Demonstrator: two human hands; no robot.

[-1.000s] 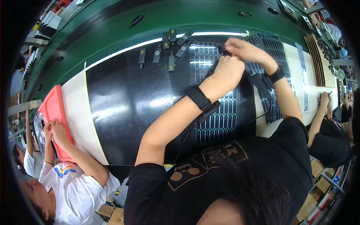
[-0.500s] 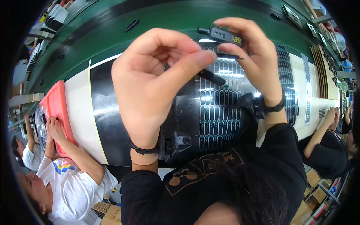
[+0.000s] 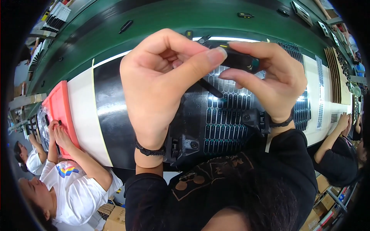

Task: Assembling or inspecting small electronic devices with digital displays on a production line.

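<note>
Head view, from above: the green surface (image 3: 162, 23) curves across the top, and a glossy black-and-white belt (image 3: 111, 111) runs along its near edge. On the belt lies a black grille panel (image 3: 227, 119) with rows of oval slots, partly hidden by the raised hands. At the left a red tray (image 3: 59, 107) rests on the belt, with a co-worker's hands (image 3: 58, 133) at its lower end; another person's forearm (image 3: 331, 134) reaches in from the right.

Closer in, the left hand (image 3: 158, 88) is held up with thumb and forefinger pinched together, the tips meeting at the end of a small black part (image 3: 239, 59). The right hand (image 3: 269, 81) closes around that part from the other side, fingers curled over the top and thumb beneath (a small teal spot shows at its right end). The part is thus held off the belt, above the grille panel. A thin dark stem (image 3: 210, 87) slants down from between the hands.
</note>
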